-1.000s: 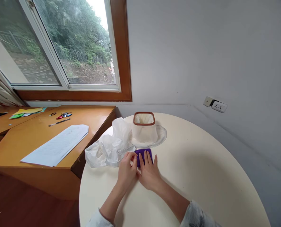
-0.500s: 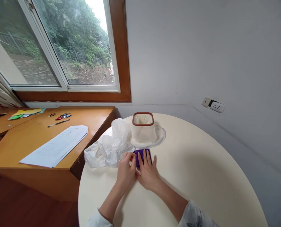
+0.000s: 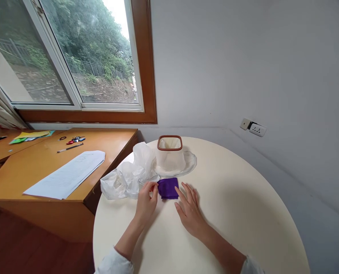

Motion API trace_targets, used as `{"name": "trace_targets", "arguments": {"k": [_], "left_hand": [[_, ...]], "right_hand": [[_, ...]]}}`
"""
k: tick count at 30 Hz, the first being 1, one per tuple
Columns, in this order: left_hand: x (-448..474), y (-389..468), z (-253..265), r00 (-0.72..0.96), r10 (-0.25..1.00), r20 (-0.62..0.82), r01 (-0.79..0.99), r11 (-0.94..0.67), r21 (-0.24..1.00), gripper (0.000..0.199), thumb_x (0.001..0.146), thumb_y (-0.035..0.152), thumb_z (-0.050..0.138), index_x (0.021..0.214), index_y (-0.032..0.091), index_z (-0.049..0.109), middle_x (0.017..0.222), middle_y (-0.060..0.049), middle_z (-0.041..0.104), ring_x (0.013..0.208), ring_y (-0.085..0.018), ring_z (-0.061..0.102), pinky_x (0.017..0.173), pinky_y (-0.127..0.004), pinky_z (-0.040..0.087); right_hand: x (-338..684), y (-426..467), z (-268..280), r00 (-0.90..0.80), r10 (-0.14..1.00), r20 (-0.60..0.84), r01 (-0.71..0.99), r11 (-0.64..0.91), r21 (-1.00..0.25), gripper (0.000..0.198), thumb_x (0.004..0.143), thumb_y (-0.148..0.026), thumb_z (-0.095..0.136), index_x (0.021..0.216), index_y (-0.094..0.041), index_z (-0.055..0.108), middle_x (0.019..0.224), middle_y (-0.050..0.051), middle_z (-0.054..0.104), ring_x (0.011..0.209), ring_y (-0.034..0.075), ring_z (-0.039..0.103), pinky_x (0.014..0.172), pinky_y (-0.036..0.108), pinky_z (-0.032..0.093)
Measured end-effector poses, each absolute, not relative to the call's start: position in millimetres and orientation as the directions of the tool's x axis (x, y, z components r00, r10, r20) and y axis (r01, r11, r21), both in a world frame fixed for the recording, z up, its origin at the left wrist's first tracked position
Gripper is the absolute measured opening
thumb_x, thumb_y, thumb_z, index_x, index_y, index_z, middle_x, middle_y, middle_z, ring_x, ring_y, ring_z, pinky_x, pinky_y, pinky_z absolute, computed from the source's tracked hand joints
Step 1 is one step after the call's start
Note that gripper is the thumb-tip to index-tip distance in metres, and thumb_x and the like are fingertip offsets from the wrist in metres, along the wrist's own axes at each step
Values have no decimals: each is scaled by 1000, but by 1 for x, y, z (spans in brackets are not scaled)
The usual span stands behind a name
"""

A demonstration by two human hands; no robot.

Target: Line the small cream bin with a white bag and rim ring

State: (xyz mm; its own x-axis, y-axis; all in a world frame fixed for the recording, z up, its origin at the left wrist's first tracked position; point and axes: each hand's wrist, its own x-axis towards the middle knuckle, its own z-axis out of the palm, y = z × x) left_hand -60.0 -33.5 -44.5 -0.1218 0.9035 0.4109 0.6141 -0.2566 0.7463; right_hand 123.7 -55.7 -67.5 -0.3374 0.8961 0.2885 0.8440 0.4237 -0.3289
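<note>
A folded purple cloth (image 3: 168, 188) lies flat on the round cream table (image 3: 163, 243), roughly square in shape. At its left edge my left hand (image 3: 147, 198) pinches a corner between thumb and forefinger. My right hand (image 3: 190, 210) rests just right of the cloth, fingers spread and empty, with one fingertip near or touching its right edge. Beyond the cloth stands a small white bin with a brown rim (image 3: 169, 160), lined with a bag. Crumpled white plastic bags (image 3: 129, 175) spread to the left of the bin, close to my left hand.
On the left a wooden desk (image 3: 112, 152) carries sheets of paper (image 3: 68, 175), a pen (image 3: 69, 148), keys (image 3: 75, 140) and coloured papers (image 3: 29, 136). Behind the table are a wall with a socket (image 3: 257, 129) and a window (image 3: 89, 57).
My right hand has lifted off the cloth and moved right, uncovering it. My left hand stays at the cloth's left edge. The view has shifted slightly.
</note>
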Motion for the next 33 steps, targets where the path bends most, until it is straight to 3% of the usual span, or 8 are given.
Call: {"name": "trace_targets", "arguments": {"k": [5,12,17,23,27,33], "left_hand": [[-63,-46,-48,-106,893,438,632,-280,723,19,85,28,39,80,20,56,75,-2,56,70,-15,53,65,-27,43],[-64,-77,-55,24,919,393,678,-304,670,18,86,26,36,88,21,53,87,-6,57,78,-19,55,57,-25,44],[-66,-101,-56,124,912,392,732,-351,585,23,86,25,39,105,23,52,110,-10,54,98,-22,56,80,-32,48],[-66,-112,-54,374,857,355,796,-493,352,51,86,27,42,135,26,29,142,-9,31,130,-28,29,104,-46,31],[-61,-112,-51,532,817,223,794,-573,205,57,89,32,37,141,26,13,148,-5,17,135,-28,15,108,-53,14],[-58,-112,-47,658,745,109,736,-667,116,59,91,42,32,141,29,5,149,-2,10,136,-26,11,108,-52,10]], "right_hand": [[159,-73,-74,-306,897,319,874,397,-279,47,92,-35,25,137,-26,28,146,5,21,134,23,13,107,47,18],[196,-96,-84,-305,876,374,904,390,-177,47,91,-33,30,136,-24,31,145,5,23,134,24,15,107,46,15],[214,-113,-88,-308,863,401,915,384,-123,51,89,-34,33,139,-24,25,146,5,21,134,26,16,107,46,14],[218,-122,-88,-343,847,408,915,399,-59,60,88,-38,35,142,-24,13,148,6,16,134,27,15,107,47,13],[216,-121,-85,-391,846,362,905,426,-19,61,88,-42,35,142,-25,12,148,6,14,135,28,13,106,49,13],[217,-120,-83,-459,851,254,875,483,-38,62,88,-46,32,142,-26,9,148,5,13,135,28,11,106,51,15]]}}
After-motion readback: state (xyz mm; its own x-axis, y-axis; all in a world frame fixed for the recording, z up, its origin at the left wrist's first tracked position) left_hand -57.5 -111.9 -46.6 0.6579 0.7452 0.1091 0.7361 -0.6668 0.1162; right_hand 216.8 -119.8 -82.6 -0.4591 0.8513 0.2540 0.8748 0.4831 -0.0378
